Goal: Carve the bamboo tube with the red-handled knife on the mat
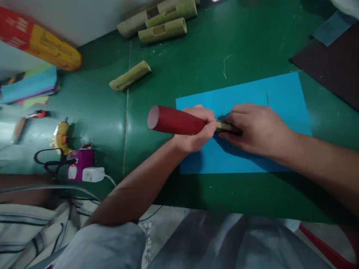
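My left hand is wrapped round the thick red handle of a tool, its pale round butt tilted toward me. From beyond my left thumb a narrow brownish-yellow piece runs to my right hand. Whether it is part of the tool or a separate strip, I cannot tell. My right hand is closed, fingers pinching the far end of that piece. Both hands are over a blue sheet of paper, which has a dark line on its right half. The tool's working end is hidden.
Cut bamboo tubes lie at the back, and a shorter bamboo piece is nearer. To the left are a yellow glue gun, a purple power adapter with cables and a red-yellow bottle. Dark sheets lie right.
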Motion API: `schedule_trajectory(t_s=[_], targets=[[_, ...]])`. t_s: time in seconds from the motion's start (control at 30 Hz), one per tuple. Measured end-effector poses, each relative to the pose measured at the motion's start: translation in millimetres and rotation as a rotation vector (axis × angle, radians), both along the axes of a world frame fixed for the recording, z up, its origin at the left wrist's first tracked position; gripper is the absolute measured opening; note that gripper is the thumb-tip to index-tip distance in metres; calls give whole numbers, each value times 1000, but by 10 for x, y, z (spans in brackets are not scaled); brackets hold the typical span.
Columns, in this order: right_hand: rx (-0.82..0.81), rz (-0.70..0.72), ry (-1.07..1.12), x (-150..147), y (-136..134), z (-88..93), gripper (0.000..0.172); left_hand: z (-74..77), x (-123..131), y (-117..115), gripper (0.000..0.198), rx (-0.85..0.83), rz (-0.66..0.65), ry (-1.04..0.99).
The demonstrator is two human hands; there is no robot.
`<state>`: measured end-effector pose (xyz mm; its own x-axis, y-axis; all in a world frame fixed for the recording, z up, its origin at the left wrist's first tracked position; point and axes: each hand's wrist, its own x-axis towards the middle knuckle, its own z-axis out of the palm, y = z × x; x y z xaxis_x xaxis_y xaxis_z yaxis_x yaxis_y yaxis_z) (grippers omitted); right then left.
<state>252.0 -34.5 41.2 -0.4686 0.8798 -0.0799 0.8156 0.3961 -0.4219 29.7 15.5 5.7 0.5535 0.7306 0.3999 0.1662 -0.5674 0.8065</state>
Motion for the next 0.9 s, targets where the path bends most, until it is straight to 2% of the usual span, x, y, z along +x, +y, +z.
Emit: schedule_trajectory(t_s=[0.1,0.23,0.37,0.5,0.7,0.9], targets=[[2,-30,19,9,-11,-20,18,-44,59,-16,62,-23,144,-178],[-21,-22,-37,-20,-9,32,23,-50,112,-34,51,7,158,-127],[-67,-29,-101,-57,0,88,23,-15,104,-48,53,25,169,-96],[-6,-22,-61,-32,-4,29,22,19,100,-58,53,-15,201,-38],[64,-4,17,26,-25,-66,25,-1,91,-46,57,25,195,-21],[63,-11,11,7,-23,-37,23,56,45,-53,49,61,238,176]])
